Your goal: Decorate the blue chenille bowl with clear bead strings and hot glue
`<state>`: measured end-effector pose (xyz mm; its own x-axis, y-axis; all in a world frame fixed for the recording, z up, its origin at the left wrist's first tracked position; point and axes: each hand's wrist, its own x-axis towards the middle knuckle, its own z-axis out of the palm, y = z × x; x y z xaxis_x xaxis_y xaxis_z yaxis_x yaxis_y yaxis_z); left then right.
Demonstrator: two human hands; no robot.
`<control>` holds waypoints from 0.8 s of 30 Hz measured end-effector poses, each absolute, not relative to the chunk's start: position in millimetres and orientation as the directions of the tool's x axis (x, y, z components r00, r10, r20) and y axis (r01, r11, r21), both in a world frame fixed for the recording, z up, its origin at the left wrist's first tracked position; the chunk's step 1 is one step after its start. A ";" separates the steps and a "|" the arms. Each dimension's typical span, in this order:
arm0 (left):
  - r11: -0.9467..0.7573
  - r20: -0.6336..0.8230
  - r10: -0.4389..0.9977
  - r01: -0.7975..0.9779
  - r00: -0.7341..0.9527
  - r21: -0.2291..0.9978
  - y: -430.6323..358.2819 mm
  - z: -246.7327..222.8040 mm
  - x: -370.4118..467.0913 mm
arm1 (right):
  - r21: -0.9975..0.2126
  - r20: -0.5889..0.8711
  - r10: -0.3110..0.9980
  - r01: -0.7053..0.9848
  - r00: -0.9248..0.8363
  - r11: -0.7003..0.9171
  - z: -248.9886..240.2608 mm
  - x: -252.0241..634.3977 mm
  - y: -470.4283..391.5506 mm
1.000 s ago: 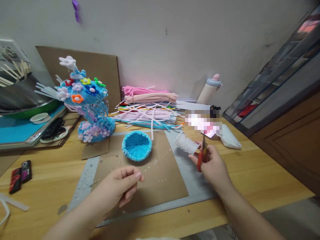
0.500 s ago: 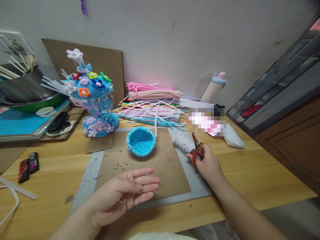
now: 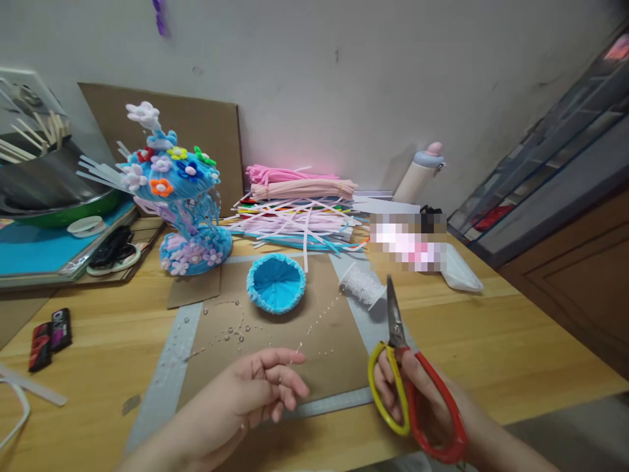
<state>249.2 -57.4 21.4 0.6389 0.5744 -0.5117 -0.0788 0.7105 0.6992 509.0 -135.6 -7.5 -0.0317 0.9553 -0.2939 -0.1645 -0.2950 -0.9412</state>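
Note:
My left hand (image 3: 263, 387), its fingers loosely curled, holds a thin bead string (image 3: 314, 326) that crosses its index finger. The strand runs back over the cardboard toward a spool of clear beads (image 3: 363, 286). In my right hand (image 3: 432, 393) are scissors (image 3: 400, 341) with one yellow and one red handle, their blades pointing up and away. Behind my left hand stands a fluffy light-blue bowl (image 3: 276, 284) with its hollow facing me. Other bead strands (image 3: 233, 331) lie on the cardboard sheet (image 3: 339, 367), left of the bowl.
A blue flowered pipe-cleaner piece (image 3: 181, 190) stands at the back left. Bundled pipe cleaners (image 3: 299, 210) lie along the wall. A bottle (image 3: 420, 172) leans behind a blurred patch. At left are a metal pot (image 3: 54, 174) and small black-and-red packets (image 3: 40, 346).
My right hand has brought the scissors up and nearer to me, away from the spool. My left hand's fingers have curled in and turned slightly, with the bead string still over them.

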 end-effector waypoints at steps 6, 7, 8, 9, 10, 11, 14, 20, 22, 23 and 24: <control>0.668 -0.516 0.588 -0.015 0.623 0.744 -63.7 14.8 253.8 | -0.897 -0.380 0.923 -0.268 0.057 -0.353 0.7 494.0 -105.4; 0.662 -0.512 0.588 -0.008 0.627 0.750 -64.3 12.3 254.9 | -0.921 -0.341 0.931 -0.244 0.133 -0.303 1.5 488.8 -96.6; 0.654 -0.505 0.587 -0.003 0.632 0.757 -64.7 9.4 256.2 | -0.936 -0.316 0.928 -0.228 0.198 -0.270 1.4 483.1 -87.9; 0.645 -0.497 0.586 0.003 0.639 0.764 -65.0 6.3 257.6 | -0.939 -0.308 0.922 -0.233 0.237 -0.254 0.3 477.2 -79.7; 0.638 -0.491 0.583 0.009 0.647 0.770 -65.2 3.3 258.9 | -0.942 -0.293 0.916 -0.248 0.275 -0.227 -1.4 471.5 -72.2; 0.632 -0.486 0.580 0.017 0.654 0.775 -65.4 0.5 260.0 | -0.944 -0.281 0.912 -0.259 0.298 -0.206 -3.5 466.4 -65.9; 0.630 -0.507 0.555 0.066 0.659 0.774 -67.2 -3.5 260.3 | -0.945 -0.249 0.901 -0.294 0.355 -0.145 -9.4 456.5 -54.6; 0.490 -0.497 0.632 0.190 0.594 0.851 -67.2 13.3 263.4 | -0.928 -0.251 0.899 -0.354 0.360 -0.117 -12.6 457.7 -53.6; 0.418 -0.443 0.742 0.169 0.504 0.893 -60.9 19.3 279.1 | -0.916 -0.268 0.909 -0.377 0.321 -0.137 -12.4 459.0 -54.9; 0.408 -0.419 0.784 0.129 0.459 0.904 -56.6 20.7 290.1 | -0.911 -0.273 0.913 -0.387 0.302 -0.145 -12.3 459.3 -55.6; 0.424 -0.413 0.804 0.076 0.428 0.903 -52.1 20.9 302.3 | -0.906 -0.276 0.918 -0.396 0.286 -0.149 -12.3 459.3 -56.2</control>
